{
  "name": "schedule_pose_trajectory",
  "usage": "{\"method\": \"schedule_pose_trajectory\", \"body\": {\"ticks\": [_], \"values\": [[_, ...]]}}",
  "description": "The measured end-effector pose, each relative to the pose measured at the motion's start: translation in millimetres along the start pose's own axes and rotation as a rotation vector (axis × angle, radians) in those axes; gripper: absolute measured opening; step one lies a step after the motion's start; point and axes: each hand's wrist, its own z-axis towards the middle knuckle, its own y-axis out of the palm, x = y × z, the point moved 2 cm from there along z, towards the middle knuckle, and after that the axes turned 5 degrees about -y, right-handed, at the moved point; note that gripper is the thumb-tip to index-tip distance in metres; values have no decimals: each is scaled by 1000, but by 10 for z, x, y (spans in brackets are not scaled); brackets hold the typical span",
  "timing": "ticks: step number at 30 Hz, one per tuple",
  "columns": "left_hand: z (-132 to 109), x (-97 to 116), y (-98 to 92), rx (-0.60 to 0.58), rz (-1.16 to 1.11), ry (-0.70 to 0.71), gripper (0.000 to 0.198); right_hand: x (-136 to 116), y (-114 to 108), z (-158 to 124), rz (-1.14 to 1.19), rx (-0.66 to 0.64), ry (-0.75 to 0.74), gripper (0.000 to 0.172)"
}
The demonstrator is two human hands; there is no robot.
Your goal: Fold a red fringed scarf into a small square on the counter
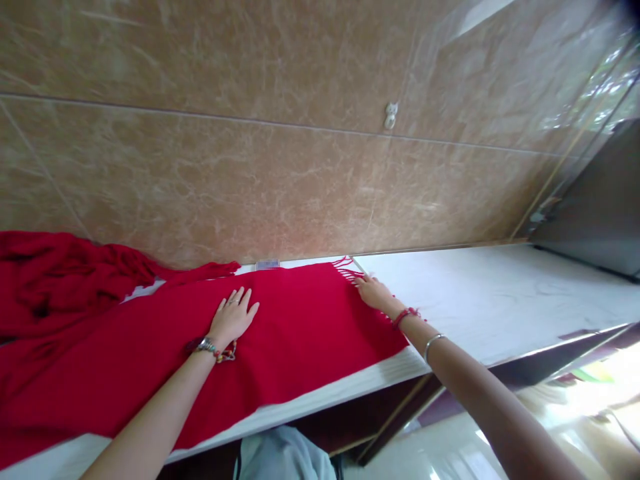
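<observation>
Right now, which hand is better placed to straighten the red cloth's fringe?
Probably the right hand: it is at the fringe, while the left hand lies farther back on the red cloth.

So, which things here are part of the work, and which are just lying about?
In the work:
- red cloth, spread out
- left hand, flat on it
- right hand, at its fringe
- white tabletop, underneath

Apparently just around:
- small white ornament
- small rectangular item beyond the cloth
- grey panel, far right

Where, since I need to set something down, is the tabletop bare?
Widest: white tabletop between the right hand, tiled wall and grey object at far right. A narrow strip fronts the red cloth. Crowded: the left, with cloth under the left hand and bunched fabric behind.
</observation>
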Motion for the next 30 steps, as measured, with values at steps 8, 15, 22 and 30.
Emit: {"method": "schedule_pose_trajectory", "body": {"ticks": [8,15,22,30], "values": [[-76,551,-372,284,-119,266,45,58,-225,319,26,17,7,30],[-82,1202,-209,-68,-188,599,49,-382,61,648,21,43,44,32],[-113,1143,-139,-85,-195,581,49,351,-3,585,-24,88,225,33],[-113,1169,-133,-74,-189,530,51,-260,122,912,24,103,-111,33]]}}
